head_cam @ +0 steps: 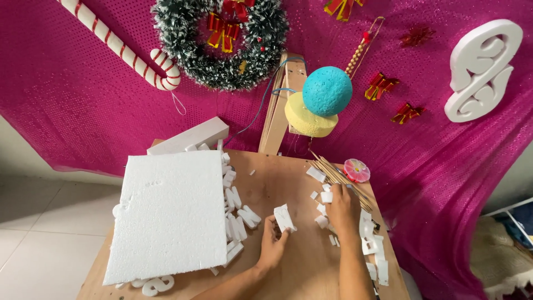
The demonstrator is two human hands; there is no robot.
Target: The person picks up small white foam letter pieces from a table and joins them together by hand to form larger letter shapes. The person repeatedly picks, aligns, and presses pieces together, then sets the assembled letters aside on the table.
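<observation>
Foam cutting station, wooden tabletop (pixel 277 183), frame centre.
White foam slab (pixel 169 214) at left; left hand (pixel 272 244) pinches small foam piece (pixel 284 218) upright, lower centre; right hand (pixel 343 208), just right, fingers curled onto scattered foam bits (pixel 322 206) beside skewers (pixel 338 175).

One large square white foam sheet (pixel 169 214) lies on one wooden table (pixel 277 178). One teal foam ball (pixel 327 90), one yellow foam disc (pixel 306 119), one green tinsel wreath (pixel 221 41), one striped candy cane (pixel 125 50) and two hands, left (pixel 272 244) and right (pixel 343 208), show.

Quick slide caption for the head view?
Left hand holds a foam piece; right hand rests on foam scraps beside skewers.
</observation>
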